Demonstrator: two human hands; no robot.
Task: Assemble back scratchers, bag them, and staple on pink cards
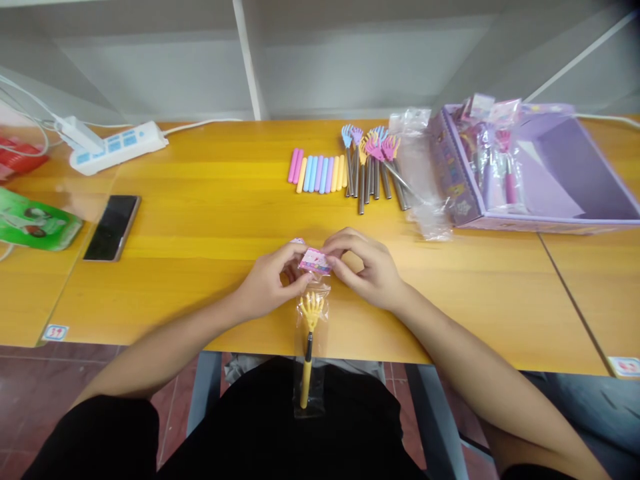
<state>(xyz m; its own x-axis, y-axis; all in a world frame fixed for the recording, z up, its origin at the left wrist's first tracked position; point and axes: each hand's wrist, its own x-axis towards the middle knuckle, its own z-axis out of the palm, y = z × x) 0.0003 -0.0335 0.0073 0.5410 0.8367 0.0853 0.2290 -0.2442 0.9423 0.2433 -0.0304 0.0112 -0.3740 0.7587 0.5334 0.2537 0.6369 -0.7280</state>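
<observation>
A small pink printed header card (pixel 315 261) is pinched between my two hands above the table's front part. My left hand (pixel 270 280) grips its left side, with thumb and fingers closed. At the right edge, my right hand (pixel 367 268) has its thumb and index finger closed on the card. Below the card hangs a clear plastic bag (pixel 320 350) with a yellow hand-shaped back scratcher (pixel 312 310) inside, its yellow handle lowest, past the table edge. Part of another pink printed piece (pixel 297 241) shows behind my left fingers.
Several coloured handle sleeves (pixel 319 175) lie in a row beside loose back scratchers (pixel 375 163) with metal rods. Clear bags (pixel 425 180) lie against a purple box (pixel 555 180) holding packed scratchers. On the left are a phone (pixel 113 228), power strip (pixel 120 148) and green pack (pixel 37 220).
</observation>
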